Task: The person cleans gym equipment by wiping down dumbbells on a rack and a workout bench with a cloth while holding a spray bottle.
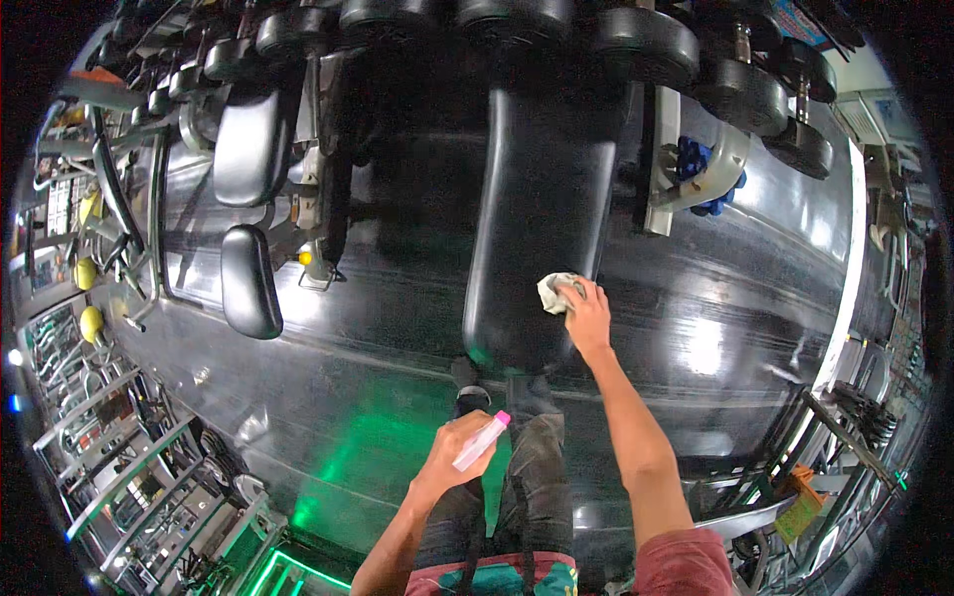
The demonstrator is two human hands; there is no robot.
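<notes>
A black padded bench (542, 208) stretches away from me, its near end just beyond my feet. On the right side of its pad, close to that end, my right hand (589, 309) grips a crumpled whitish cloth (553, 293). The cloth appears to rest against the pad. My left hand (463, 445) is closed around a small clear bottle (477, 447) with a pink top, in front of my legs. The bottle is tilted, and part of it is hidden by the fingers.
Large black dumbbells (647, 45) line a rack along the far side. Left of the bench stands a seat with black pads (252, 283). Blue patterned fabric (697, 160) lies behind a metal frame leg (712, 179). Weight equipment (134, 499) stands at the lower left on the dark floor (335, 417).
</notes>
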